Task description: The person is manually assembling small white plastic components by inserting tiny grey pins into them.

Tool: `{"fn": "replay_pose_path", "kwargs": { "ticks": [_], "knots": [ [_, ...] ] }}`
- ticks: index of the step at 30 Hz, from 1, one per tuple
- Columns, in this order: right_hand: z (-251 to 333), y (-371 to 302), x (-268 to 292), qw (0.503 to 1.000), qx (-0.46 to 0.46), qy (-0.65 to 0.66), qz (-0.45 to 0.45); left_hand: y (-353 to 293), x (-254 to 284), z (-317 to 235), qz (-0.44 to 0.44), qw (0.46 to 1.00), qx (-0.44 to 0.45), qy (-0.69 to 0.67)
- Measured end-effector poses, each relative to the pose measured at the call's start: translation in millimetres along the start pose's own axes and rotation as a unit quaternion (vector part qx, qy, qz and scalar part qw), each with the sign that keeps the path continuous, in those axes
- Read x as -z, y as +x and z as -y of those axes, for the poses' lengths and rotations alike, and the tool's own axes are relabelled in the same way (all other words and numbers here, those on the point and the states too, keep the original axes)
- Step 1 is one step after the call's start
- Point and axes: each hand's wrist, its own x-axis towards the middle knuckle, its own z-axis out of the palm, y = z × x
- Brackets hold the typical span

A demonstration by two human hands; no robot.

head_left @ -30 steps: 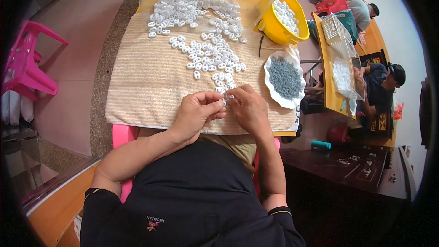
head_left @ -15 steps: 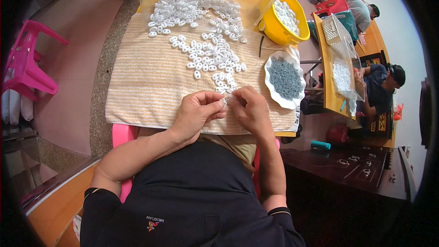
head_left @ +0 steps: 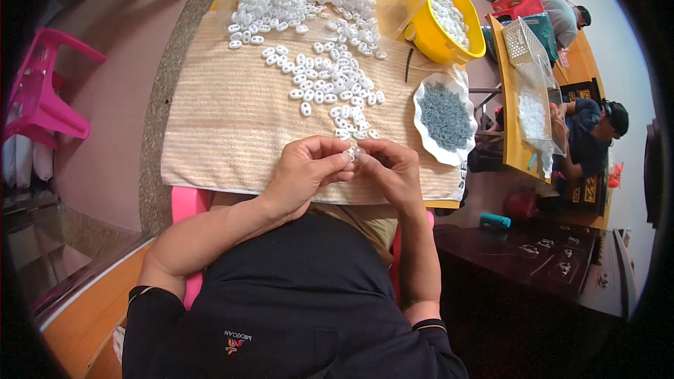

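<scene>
Close to the near side of a striped towel (head_left: 217,119), my hands meet at a small white plastic piece (head_left: 352,154). My left hand (head_left: 302,172) pinches it between thumb and forefinger. From the other side, the thumb and fingertips of my right hand (head_left: 394,172) close on the same piece, which the fingers partly cover. Just beyond the fingertips lie several loose white oval pieces (head_left: 323,87), each with two holes. They trail back to a bigger heap (head_left: 281,1). Right of my hands stands a white wavy-rimmed dish (head_left: 420,121) full of small grey parts (head_left: 446,116).
A yellow basin (head_left: 420,27) of white pieces stands at the back right, near a thin dark strip (head_left: 408,64). A clear panel edge crosses the back of the table. A pink stool (head_left: 53,91) is at left. Two other people sit at tables on the right.
My right hand has turned, and its thumb and fingertips now face my left hand at the piece. The view has shifted slightly. Another foot shows at the top left.
</scene>
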Motion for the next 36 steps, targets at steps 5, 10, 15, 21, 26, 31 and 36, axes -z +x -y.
{"fn": "replay_pose_path", "kwargs": {
  "ticks": [5, 10, 15, 21, 26, 31, 36],
  "knots": [
    [7.8, -0.4, -4.0, 0.993, -0.027, 0.101, 0.047, 2.7, 3.9, 2.3, 0.004, 1.0, 0.01, -0.001],
    [0.8, 1.5, -1.0, 0.99, -0.034, 0.119, 0.065, 3.7, 3.7, 0.7, 0.008, 1.0, 0.017, 0.006],
    [4.1, 1.7, -1.6, 0.987, -0.055, 0.137, 0.066, 3.7, 2.9, -1.2, 0.004, 1.0, 0.022, 0.003],
    [4.1, 1.4, -1.4, 0.982, -0.057, 0.165, 0.068, 4.1, 1.5, -2.6, 0.002, 1.0, 0.025, 0.009],
    [4.2, 2.5, 0.6, 0.979, -0.066, 0.17, 0.09, 5.6, 3.9, -1.3, 0.009, 1.0, 0.023, 0.01],
    [-0.7, 2.0, 4.0, 0.973, -0.068, 0.196, 0.096, 5.7, 2.2, -1.6, 0.004, 1.0, 0.019, 0.002],
    [-0.9, 2.2, 4.7, 0.978, -0.062, 0.186, 0.071, 5.4, 1.8, -2.4, 0.005, 0.999, 0.016, 0.03]
  ]
}}
